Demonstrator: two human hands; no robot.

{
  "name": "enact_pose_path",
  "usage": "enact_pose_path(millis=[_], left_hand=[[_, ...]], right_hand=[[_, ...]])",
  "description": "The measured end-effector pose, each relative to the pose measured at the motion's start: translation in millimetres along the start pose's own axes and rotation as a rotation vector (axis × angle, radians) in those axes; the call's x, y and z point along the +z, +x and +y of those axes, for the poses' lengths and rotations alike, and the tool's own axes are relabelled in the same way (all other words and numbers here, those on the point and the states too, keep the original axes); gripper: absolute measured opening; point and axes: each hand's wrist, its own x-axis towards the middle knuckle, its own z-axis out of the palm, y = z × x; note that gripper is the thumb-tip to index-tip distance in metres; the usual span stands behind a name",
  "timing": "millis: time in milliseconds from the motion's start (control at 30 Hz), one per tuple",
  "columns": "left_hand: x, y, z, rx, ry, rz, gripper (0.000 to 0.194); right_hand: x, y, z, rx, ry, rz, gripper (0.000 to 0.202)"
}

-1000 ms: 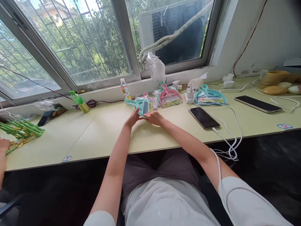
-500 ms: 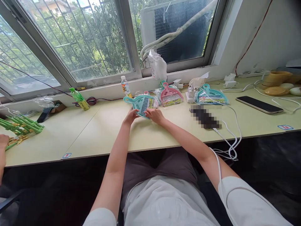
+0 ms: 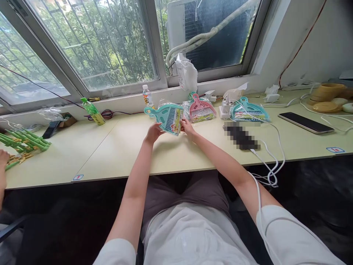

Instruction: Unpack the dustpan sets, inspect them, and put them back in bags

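A teal dustpan-and-brush set (image 3: 168, 117) with a printed label is held above the table, its handle pointing left. My left hand (image 3: 154, 132) grips its lower left edge, with some fingers hidden behind it. On the label side, my right hand (image 3: 188, 128) holds the right edge. Just behind and to the right lies a pink dustpan set (image 3: 202, 110) in clear wrapping, partly over a green one. Another teal set (image 3: 248, 112) rests farther right, a white cable crossing it.
Two bottles, one green-capped (image 3: 93, 111) and one white-capped (image 3: 147, 96), stand near the window. A power strip (image 3: 225, 110), cables, a pixelated dark object (image 3: 241, 137) and a phone (image 3: 305, 122) occupy the right. Green sticks (image 3: 27, 141) lie far left beside another person's hand (image 3: 3, 159).
The held teal set has been raised slightly and tilted so its label faces me more. My right hand has shifted from its front to its right edge.
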Motion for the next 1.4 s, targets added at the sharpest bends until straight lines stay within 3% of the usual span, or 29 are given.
enact_pose_path(millis=[300,500,567,733,833,1133,1300,1400], left_hand=[[-5.6,-4.0,-1.1,-0.104,-0.024,-0.022,0.01],[-3.3,-3.2,0.3,-0.063,-0.089,0.003,0.007],[-1.8,-3.6,0.0,-0.042,-0.05,-0.012,0.01],[-2.8,-3.9,-2.0,-0.001,0.143,-0.144,0.033],[-10.3,0.2,-4.1,-0.044,0.192,-0.159,0.033],[-27.7,16.4,-11.0,-0.095,0.139,-0.034,0.027],[-25.6,18.3,-8.3,-0.036,0.118,0.192,0.024],[-23.7,17.1,-5.4,-0.013,0.131,0.264,0.021]], right_hand=[[-8.4,-1.4,-10.5,0.001,0.236,0.051,0.021],[-6.2,-6.3,-8.6,-0.006,0.24,-0.17,0.025],[-6.6,-6.1,-6.4,-0.013,0.22,-0.188,0.031],[-6.8,-3.3,-4.2,0.0,0.218,-0.052,0.021],[-6.7,-1.9,-5.2,-0.001,0.214,0.007,0.016],[-19.3,7.0,-5.5,-0.013,0.137,0.131,0.021],[-21.6,12.3,-3.2,-0.039,0.094,0.155,0.031],[-22.3,13.8,-3.8,-0.04,0.051,0.171,0.037]])
